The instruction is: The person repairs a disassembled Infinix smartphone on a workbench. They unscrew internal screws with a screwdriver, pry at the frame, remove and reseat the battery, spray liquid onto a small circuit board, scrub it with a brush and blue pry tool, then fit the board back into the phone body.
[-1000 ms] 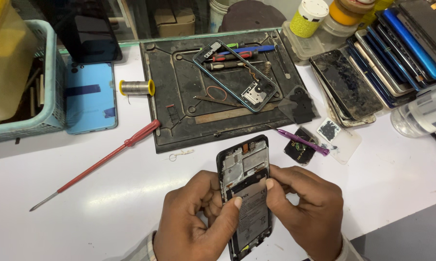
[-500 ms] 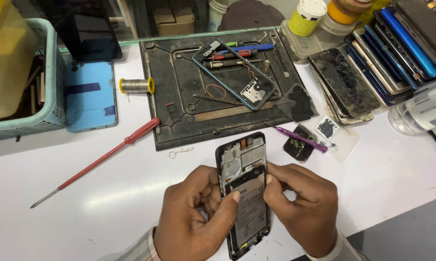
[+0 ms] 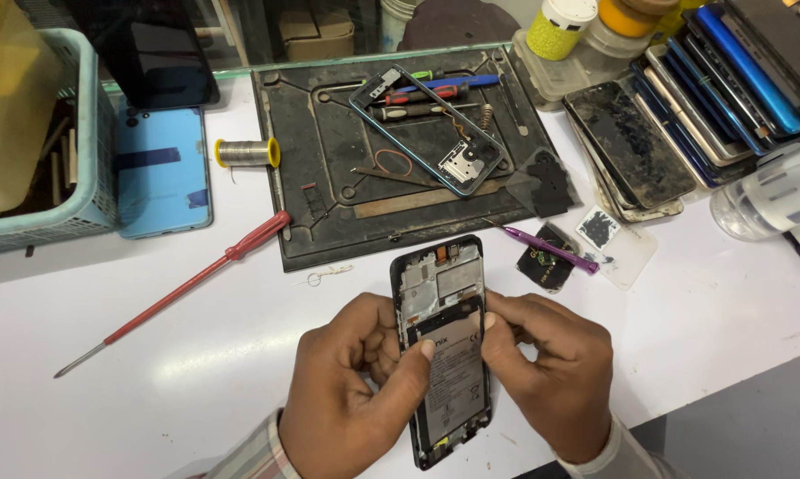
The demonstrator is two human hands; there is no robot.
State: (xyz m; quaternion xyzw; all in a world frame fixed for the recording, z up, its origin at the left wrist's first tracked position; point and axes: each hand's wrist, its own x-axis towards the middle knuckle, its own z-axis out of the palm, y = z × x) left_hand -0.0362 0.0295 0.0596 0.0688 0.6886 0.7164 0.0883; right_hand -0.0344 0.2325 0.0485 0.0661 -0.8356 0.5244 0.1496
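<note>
— What do the hands hold?

— Both hold the opened phone [image 3: 444, 346], back cover off, battery showing. It is lifted just above the white table [image 3: 151, 390], in front of the black work mat [image 3: 329, 177]. The left hand [image 3: 355, 390] grasps its left edge, thumb on the battery. The right hand [image 3: 546, 372] grips the right edge, thumb pressing near the top of the battery.

— What lies near?

— A red screwdriver [image 3: 182, 288] at the left, a purple tool [image 3: 551, 251] at the right, a phone frame [image 3: 426, 129] on the mat.
</note>
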